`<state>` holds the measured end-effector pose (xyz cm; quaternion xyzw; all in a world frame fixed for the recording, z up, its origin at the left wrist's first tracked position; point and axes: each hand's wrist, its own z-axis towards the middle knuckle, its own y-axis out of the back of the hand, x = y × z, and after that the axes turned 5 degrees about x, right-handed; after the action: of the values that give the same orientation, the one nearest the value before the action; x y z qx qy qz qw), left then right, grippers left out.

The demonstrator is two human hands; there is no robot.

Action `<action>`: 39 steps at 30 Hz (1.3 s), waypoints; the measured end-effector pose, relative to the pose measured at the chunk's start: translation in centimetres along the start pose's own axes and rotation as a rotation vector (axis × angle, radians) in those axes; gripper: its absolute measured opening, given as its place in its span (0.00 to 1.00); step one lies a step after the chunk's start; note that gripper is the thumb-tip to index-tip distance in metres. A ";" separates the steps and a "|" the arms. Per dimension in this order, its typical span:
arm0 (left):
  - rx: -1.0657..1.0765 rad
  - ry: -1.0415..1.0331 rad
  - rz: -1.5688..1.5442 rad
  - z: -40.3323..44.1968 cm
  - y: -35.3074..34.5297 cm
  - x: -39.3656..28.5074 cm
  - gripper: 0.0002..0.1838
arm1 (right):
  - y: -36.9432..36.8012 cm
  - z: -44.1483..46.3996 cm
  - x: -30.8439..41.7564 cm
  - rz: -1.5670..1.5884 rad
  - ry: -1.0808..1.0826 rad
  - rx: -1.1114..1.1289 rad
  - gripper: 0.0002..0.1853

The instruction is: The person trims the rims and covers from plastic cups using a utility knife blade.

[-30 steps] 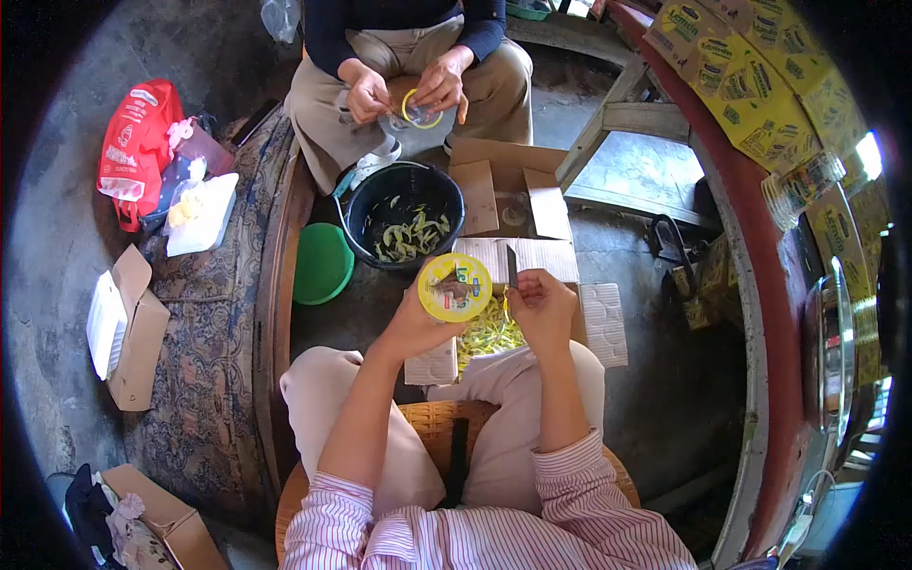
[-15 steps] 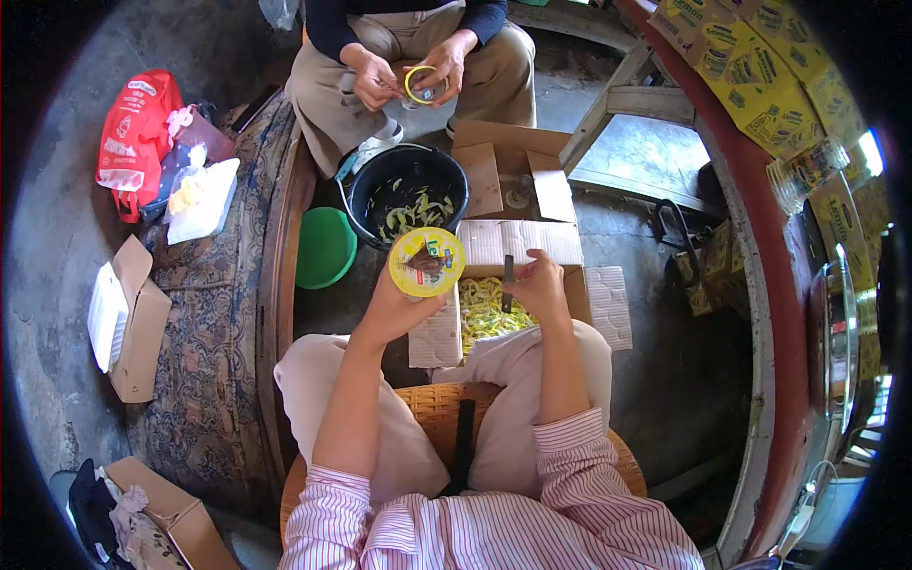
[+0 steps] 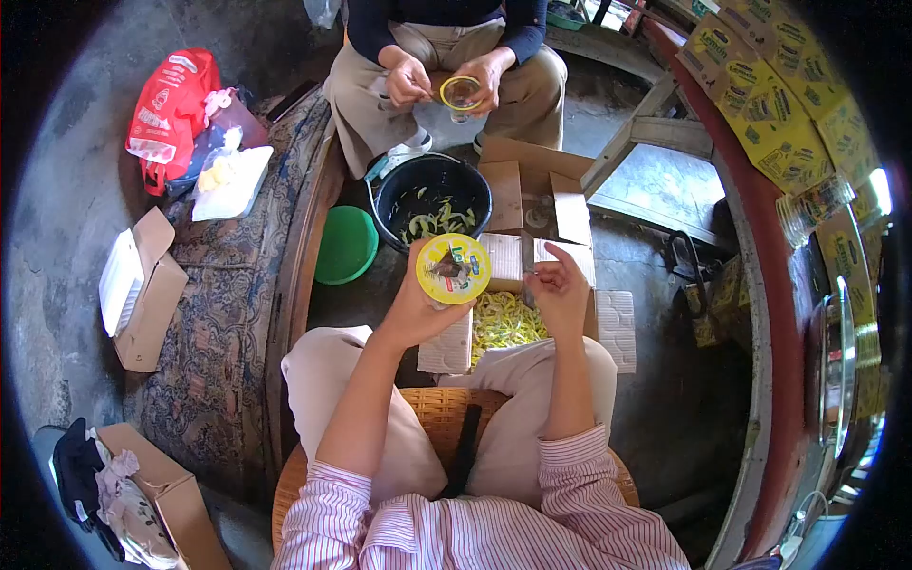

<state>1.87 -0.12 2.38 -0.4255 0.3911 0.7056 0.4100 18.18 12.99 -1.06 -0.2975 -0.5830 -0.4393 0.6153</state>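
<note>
My left hand (image 3: 423, 309) is wrapped round a cup whose round yellow printed lid (image 3: 453, 270) faces up and has a dark torn-looking patch at its middle. To its right, my right hand (image 3: 559, 291) is raised with its fingers bent; the dark blade is seen edge-on or hidden, so what it grips is hard to make out. Below the hands lies a carton (image 3: 443, 347) with yellow-green strips (image 3: 508, 328) inside. Beyond my left hand stands a black bucket (image 3: 385, 211) with pale green peel pieces (image 3: 439, 221) in it.
Opposite sits a person (image 3: 442, 57) holding a clear cup with a yellow rim (image 3: 461, 93). A green basin (image 3: 345, 245) is left of the bucket. An open cardboard box (image 3: 502, 195) lies ahead. A red bag (image 3: 171, 119) is far left; a wooden frame (image 3: 665, 135) and yellow cartons (image 3: 760, 104) are right.
The view has shifted, so the surroundings sit further right. The dark blade at my right hand no longer shows clearly, and its fingers are raised more. My left hand still holds the cup.
</note>
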 end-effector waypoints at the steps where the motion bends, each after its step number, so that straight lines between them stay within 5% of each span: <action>1: -0.008 -0.004 0.036 0.0 0.0 -0.2 0.42 | 0.0 0.0 0.2 0.055 0.021 0.020 0.26; 7: -0.020 0.079 0.021 -0.4 -0.2 2.4 0.40 | -0.8 -1.6 3.7 0.042 0.141 0.070 0.15; 13: -0.047 0.093 0.099 -0.8 0.0 1.3 0.38 | -1.1 -2.2 6.6 -0.550 0.657 0.057 0.12; 18: -0.082 0.024 0.162 -1.1 1.2 0.5 0.37 | -2.3 -2.3 6.9 -0.686 0.807 0.090 0.12; 28: -0.122 -0.057 0.442 -1.0 1.6 -0.7 0.33 | -3.3 -2.0 6.4 -0.726 0.889 0.082 0.15; 39: -0.123 -0.124 0.587 -1.0 1.3 -0.9 0.31 | -3.9 -1.7 4.1 -0.628 0.855 0.036 0.30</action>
<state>1.23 -1.70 3.15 -0.2745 0.4279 0.8410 0.1853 15.23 9.01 2.11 0.1078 -0.3485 -0.6745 0.6419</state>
